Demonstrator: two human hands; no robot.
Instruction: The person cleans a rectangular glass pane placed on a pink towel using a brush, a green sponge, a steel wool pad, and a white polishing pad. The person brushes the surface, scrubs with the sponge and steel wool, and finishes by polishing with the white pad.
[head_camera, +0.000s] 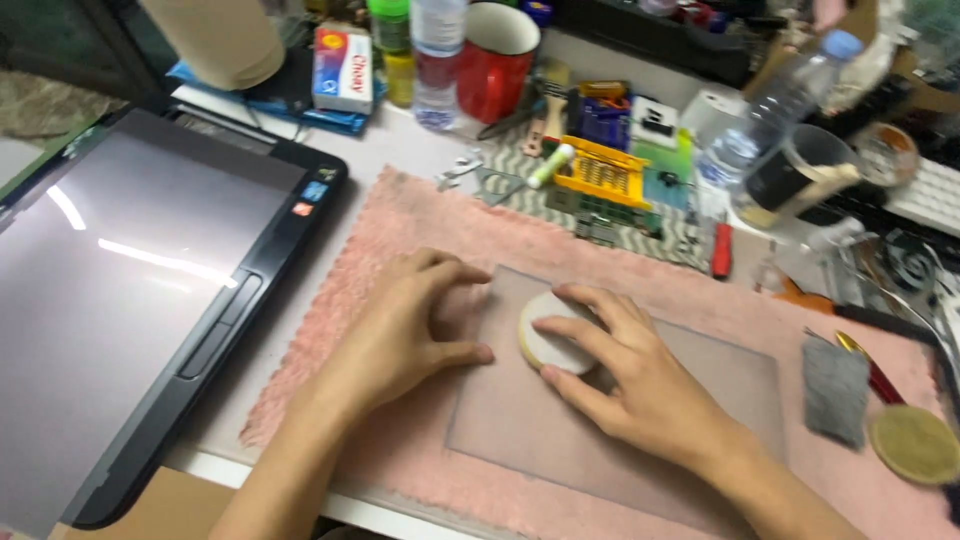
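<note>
A: Rubbing, by the look of it: right hand (625, 370) clasps a round white pad (552, 338), thumb under its near edge, fingers over the top, pressed flat on the glass sheet (700, 400)

B: Left hand? (400, 325)

A: Grasping nothing. Fingers curled, tips planted on the sheet's corner just left of the pad, thumb pointing at it, not quite touching. Reads as bracing

B: Sheet sits where?

A: Under both hands, on the pink fluffy cloth (400, 215). Most of the sheet runs off to the right of the right hand

B: Step?

A: My judgement: working the pad over the glass near its left end, early to mid pass. Next move calls for steady downward pressure, left fingertips pinning the corner so the sheet does not skate on the cloth

B: Nearby?

A: Beyond the right wrist, a grey cloth scrap (835, 390) and a tan round pad (915, 445). Left of the left hand, a dark screen panel (130, 290). Past the fingertips, a yellow bit tray (602, 172)
</note>
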